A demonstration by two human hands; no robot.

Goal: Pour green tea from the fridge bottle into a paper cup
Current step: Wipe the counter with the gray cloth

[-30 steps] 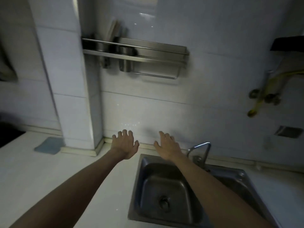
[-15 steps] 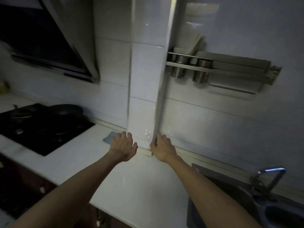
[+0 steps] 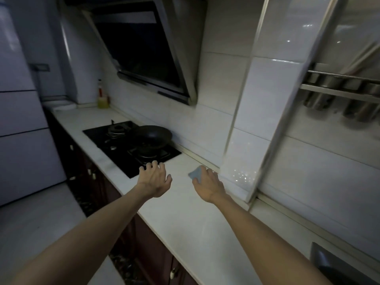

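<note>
Neither the tea bottle nor a paper cup is in sight; the fridge (image 3: 20, 120) stands closed beyond the far left end of the counter (image 3: 185, 223). The left hand (image 3: 155, 179) hovers empty and spread beside the hob (image 3: 131, 147). The right hand (image 3: 208, 185), also wide, hangs over a blue cloth (image 3: 194, 174) at the back edge (touching or not, I cannot tell). In this gloom a careless reach might clip the pan (image 3: 153, 136).

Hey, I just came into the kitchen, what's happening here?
A person holds both hands out above the white counter, fingers spread, gripping nothing. The left hand is near the black hob; the right hand partly hides a blue cloth. No bottle or paper cup shows yet; the fridge stands at far left.
</note>
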